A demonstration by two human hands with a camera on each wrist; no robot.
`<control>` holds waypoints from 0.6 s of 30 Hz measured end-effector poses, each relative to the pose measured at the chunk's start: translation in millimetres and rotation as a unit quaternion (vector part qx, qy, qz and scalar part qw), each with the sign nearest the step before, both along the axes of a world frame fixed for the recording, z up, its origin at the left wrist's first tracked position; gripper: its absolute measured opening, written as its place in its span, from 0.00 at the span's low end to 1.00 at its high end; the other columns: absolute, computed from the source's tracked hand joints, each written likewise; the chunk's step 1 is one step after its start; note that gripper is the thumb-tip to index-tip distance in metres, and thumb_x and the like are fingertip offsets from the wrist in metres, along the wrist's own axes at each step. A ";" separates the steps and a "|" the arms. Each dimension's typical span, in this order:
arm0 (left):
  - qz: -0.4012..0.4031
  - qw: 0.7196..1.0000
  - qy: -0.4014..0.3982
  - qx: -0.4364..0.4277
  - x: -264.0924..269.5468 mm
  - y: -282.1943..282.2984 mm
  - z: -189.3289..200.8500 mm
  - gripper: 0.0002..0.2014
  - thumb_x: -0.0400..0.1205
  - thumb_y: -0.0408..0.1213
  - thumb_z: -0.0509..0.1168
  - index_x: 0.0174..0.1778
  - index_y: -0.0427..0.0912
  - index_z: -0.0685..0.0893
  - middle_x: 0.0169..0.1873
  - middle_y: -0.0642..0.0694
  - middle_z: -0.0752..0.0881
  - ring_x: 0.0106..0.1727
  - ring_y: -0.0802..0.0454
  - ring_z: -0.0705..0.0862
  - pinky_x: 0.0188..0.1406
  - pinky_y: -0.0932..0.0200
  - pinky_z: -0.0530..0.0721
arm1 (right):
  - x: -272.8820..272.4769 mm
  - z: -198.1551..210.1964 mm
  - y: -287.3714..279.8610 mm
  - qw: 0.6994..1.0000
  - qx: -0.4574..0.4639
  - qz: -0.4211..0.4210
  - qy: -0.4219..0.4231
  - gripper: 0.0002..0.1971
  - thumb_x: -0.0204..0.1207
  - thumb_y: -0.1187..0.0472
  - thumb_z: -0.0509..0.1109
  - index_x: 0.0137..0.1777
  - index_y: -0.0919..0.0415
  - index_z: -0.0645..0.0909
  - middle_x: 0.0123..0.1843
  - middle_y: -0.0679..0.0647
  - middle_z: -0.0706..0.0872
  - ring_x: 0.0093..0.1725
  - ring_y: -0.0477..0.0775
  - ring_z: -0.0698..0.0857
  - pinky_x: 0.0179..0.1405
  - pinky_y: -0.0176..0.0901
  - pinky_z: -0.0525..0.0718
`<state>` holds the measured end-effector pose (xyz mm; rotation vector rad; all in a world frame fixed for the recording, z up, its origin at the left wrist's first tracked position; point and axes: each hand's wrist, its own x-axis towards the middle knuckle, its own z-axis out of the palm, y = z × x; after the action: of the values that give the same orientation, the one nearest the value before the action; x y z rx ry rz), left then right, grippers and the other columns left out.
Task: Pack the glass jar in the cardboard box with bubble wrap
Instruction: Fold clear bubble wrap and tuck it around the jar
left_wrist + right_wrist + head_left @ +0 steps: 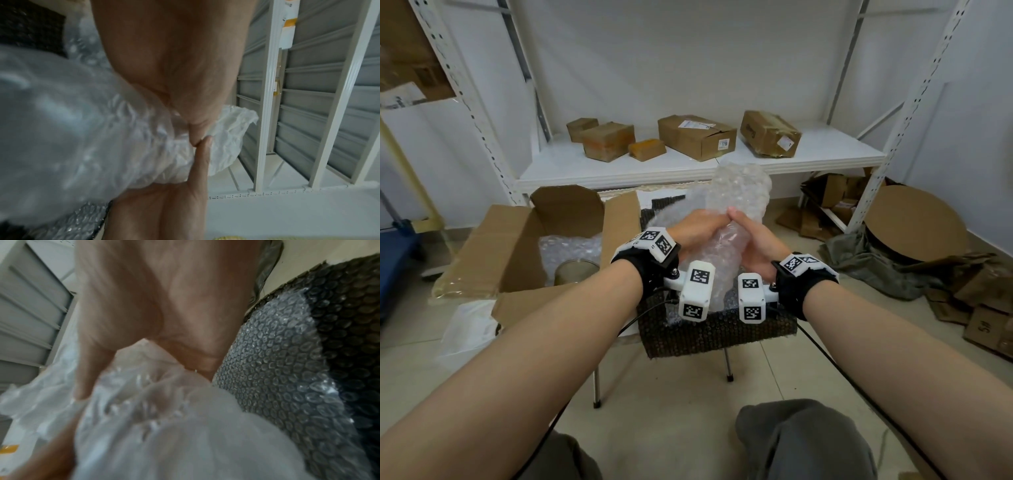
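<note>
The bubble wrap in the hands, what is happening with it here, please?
A person holds a bunched roll of bubble wrap with both hands, the left hand and the right hand gripping it from either side above a dark stool. To the left, the open cardboard box already has some bubble wrap inside, with a round jar-like container in it. The box is not yet closed.

Bubble wrap (726, 219) bundle between both hands: contents hidden. Wrap nearest each wrist camera: blurred.

Cardboard box (517, 240) left of stool (709, 335); jar (575, 272) inside box; bubble wrap (736, 195) above stool; shelf (688, 164) behind.
</note>
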<state>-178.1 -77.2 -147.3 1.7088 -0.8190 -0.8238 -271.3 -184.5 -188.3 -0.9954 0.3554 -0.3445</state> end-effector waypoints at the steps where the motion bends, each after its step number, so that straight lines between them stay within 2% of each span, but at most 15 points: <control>1: 0.009 0.999 -0.045 -0.003 4.3 -0.1 -3.6 0.14 0.84 0.40 0.65 0.47 0.31 0.86 0.42 0.32 0.88 0.42 0.43 0.86 0.49 0.48 0.85 | 1.0 -1.3 0.1 1.000 -0.013 -0.018 0.001 0.27 0.81 0.54 0.71 0.75 0.70 0.75 0.69 0.68 0.84 0.66 0.64 0.86 0.61 0.54 0.88; 3: 0.056 0.992 -0.112 -0.003 11.4 1.2 -8.6 0.14 0.80 0.40 0.70 0.38 0.30 0.85 0.37 0.33 0.85 0.38 0.46 0.82 0.44 0.49 0.80 | 1.1 -4.6 -0.8 0.999 -0.017 -0.037 -0.009 0.23 0.81 0.61 0.71 0.73 0.71 0.77 0.67 0.68 0.85 0.65 0.65 0.86 0.60 0.57 0.88; 6: 0.119 0.982 -0.144 -0.007 24.1 0.2 -21.3 0.23 0.70 0.48 0.77 0.38 0.26 0.86 0.38 0.38 0.88 0.38 0.45 0.86 0.45 0.52 0.84 | -1.3 -9.5 -3.7 0.998 -0.025 -0.059 0.006 0.22 0.79 0.66 0.73 0.72 0.71 0.78 0.66 0.71 0.85 0.63 0.69 0.87 0.59 0.61 0.88; 8: 0.135 0.981 -0.139 -0.016 30.1 -2.2 -32.9 0.25 0.61 0.56 0.79 0.35 0.34 0.88 0.43 0.37 0.90 0.44 0.40 0.89 0.52 0.44 0.88 | -3.6 -9.4 -3.9 0.997 -0.037 -0.063 0.025 0.21 0.79 0.66 0.73 0.70 0.71 0.79 0.64 0.71 0.86 0.57 0.67 0.89 0.55 0.61 0.90; 9: 0.126 0.985 -0.112 -0.027 29.5 -2.0 -36.4 0.25 0.59 0.57 0.79 0.37 0.37 0.89 0.44 0.38 0.90 0.47 0.40 0.90 0.54 0.40 0.87 | -4.9 -9.4 -4.5 0.997 -0.042 -0.060 0.029 0.20 0.78 0.66 0.74 0.69 0.70 0.80 0.63 0.71 0.87 0.56 0.67 0.89 0.57 0.63 0.89; 10: 0.115 0.990 -0.071 -0.043 26.5 -0.6 -36.2 0.28 0.57 0.57 0.80 0.42 0.38 0.90 0.47 0.39 0.90 0.50 0.40 0.90 0.57 0.39 0.86 | -6.0 -10.0 -5.4 0.997 -0.046 -0.057 0.034 0.19 0.78 0.64 0.75 0.68 0.69 0.82 0.62 0.70 0.87 0.58 0.68 0.89 0.61 0.67 0.86; 12: 0.123 0.991 0.000 -0.044 16.0 7.8 -29.8 0.43 0.52 0.62 0.83 0.58 0.41 0.83 0.59 0.42 0.86 0.58 0.42 0.87 0.63 0.40 0.83 | -8.8 -12.0 -9.0 0.996 -0.053 -0.052 0.041 0.17 0.77 0.62 0.76 0.65 0.66 0.84 0.61 0.70 0.89 0.61 0.71 0.88 0.66 0.71 0.82; 15: 0.136 0.989 0.060 -0.014 9.6 15.3 -25.8 0.63 0.52 0.66 0.81 0.81 0.50 0.60 0.78 0.41 0.69 0.74 0.40 0.73 0.74 0.37 0.72 | -14.6 -13.6 -12.9 0.997 -0.047 -0.032 0.046 0.21 0.78 0.60 0.76 0.69 0.67 0.81 0.65 0.71 0.86 0.66 0.72 0.85 0.69 0.73 0.79; 17: 0.127 0.988 0.091 0.000 7.2 18.2 -24.1 0.65 0.56 0.68 0.79 0.84 0.50 0.52 0.82 0.41 0.63 0.78 0.39 0.68 0.75 0.38 0.69 | -18.7 -14.0 -15.3 0.998 -0.035 -0.014 0.040 0.25 0.78 0.60 0.76 0.73 0.67 0.78 0.68 0.72 0.84 0.67 0.73 0.84 0.69 0.74 0.78; 18: 0.129 0.986 0.105 0.002 6.7 19.1 -24.3 0.62 0.60 0.66 0.79 0.84 0.47 0.54 0.81 0.41 0.65 0.77 0.40 0.69 0.71 0.42 0.72 | -20.7 -14.6 -16.5 0.999 -0.029 -0.013 0.041 0.25 0.78 0.61 0.75 0.74 0.67 0.77 0.69 0.72 0.83 0.67 0.73 0.84 0.68 0.73 0.79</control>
<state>-171.3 -58.2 -171.6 1.6545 -0.4430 -0.8100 -291.9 -201.0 -202.9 -1.0650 0.4352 -0.3405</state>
